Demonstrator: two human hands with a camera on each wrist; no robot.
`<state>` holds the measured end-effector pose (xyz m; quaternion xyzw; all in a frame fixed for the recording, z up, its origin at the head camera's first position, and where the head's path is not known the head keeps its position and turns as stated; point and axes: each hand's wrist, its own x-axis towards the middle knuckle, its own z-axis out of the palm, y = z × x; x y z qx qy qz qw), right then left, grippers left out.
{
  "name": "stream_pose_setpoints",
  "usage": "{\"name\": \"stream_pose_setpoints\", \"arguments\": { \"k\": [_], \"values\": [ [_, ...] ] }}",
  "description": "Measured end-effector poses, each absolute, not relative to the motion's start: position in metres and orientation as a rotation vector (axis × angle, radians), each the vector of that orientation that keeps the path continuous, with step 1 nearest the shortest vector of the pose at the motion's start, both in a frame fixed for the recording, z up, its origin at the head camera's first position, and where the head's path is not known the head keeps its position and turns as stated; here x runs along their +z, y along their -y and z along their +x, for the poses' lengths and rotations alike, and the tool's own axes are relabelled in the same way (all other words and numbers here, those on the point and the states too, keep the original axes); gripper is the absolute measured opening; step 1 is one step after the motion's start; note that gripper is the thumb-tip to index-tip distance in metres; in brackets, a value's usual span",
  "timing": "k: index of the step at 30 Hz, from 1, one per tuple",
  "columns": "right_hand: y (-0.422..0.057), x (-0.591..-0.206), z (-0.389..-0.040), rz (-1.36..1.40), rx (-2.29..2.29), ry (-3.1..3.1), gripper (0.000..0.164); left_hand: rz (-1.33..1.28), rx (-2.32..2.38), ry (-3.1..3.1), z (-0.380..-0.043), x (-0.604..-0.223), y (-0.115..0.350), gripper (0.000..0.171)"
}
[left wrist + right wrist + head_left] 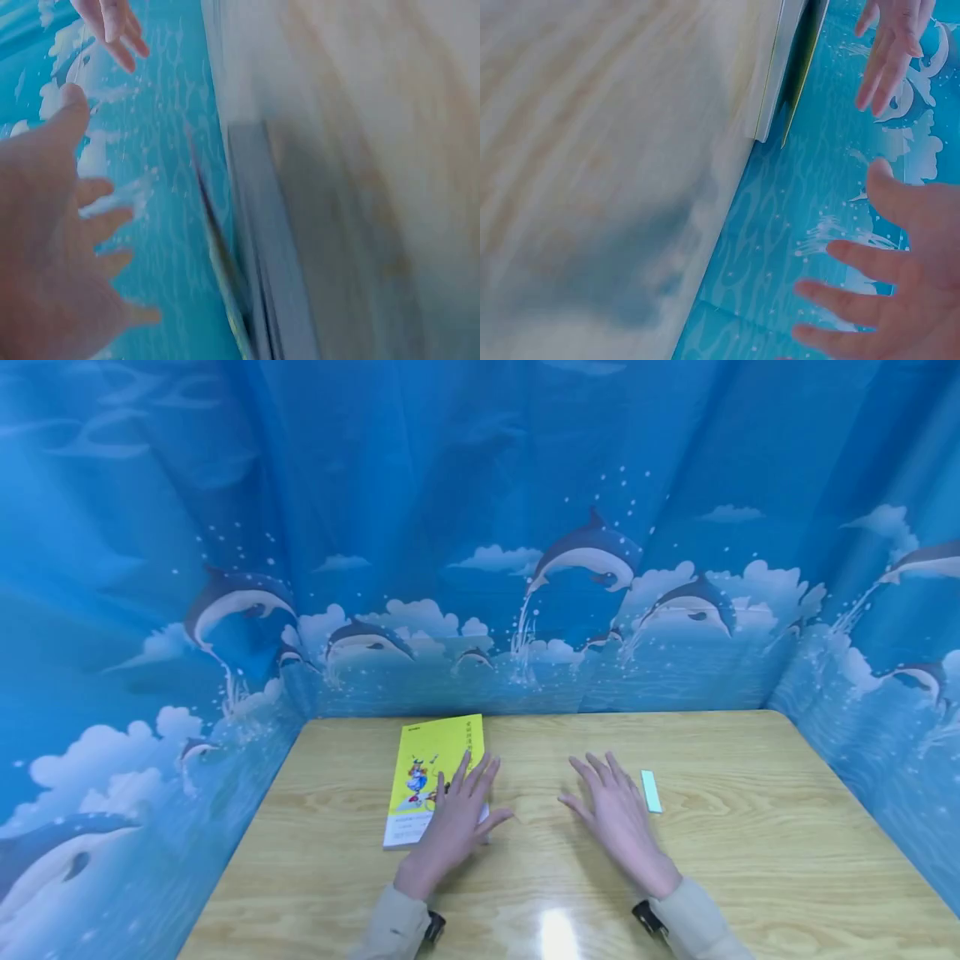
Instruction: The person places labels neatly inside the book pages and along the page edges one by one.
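Note:
A yellow book point(420, 768) with a cartoon figure on its cover lies on the left part of the table. My left hand point(454, 818), fingers spread, is over the book's lower right side and hides part of it; it holds nothing. In the left wrist view the book's page edges point(270, 247) appear, with the cover slightly lifted. My right hand point(617, 814) hovers above the table with its fingers spread and nothing in them. Just to its right lies a small pale green strip point(651, 791), whose kind I cannot tell.
The wood-grain table point(780, 860) carries both items. A blue curtain point(450, 527) printed with dolphins and clouds stands behind the table and along both sides. Light reflects off the table near its front edge.

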<state>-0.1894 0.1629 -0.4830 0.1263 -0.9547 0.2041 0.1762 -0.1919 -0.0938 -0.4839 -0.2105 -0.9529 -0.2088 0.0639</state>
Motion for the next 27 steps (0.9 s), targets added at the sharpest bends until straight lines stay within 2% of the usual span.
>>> {"name": "stream_pose_setpoints", "arguments": {
  "k": [5,9,13,20,27],
  "values": [
    [-0.147,-0.474,-0.198,0.409,0.683,2.644,0.033,-0.675,-0.789,2.843,-0.196,-0.475,0.115,0.052],
    [-0.128,-0.467,-0.203,0.461,0.703,2.634,0.024,-0.619,-0.781,2.782,-0.197,-0.470,0.132,0.031],
    [-0.108,-0.466,-0.209,0.587,0.703,2.645,0.035,-0.485,-0.777,2.775,-0.198,-0.466,0.153,0.029],
    [-0.077,-0.477,-0.221,0.811,0.642,2.798,0.070,-0.430,-0.702,2.842,-0.200,-0.472,0.194,0.053],
    [-0.056,-0.484,-0.227,0.934,0.459,2.964,0.082,-0.408,-0.641,2.993,-0.199,-0.481,0.212,0.066]
  ]
}}
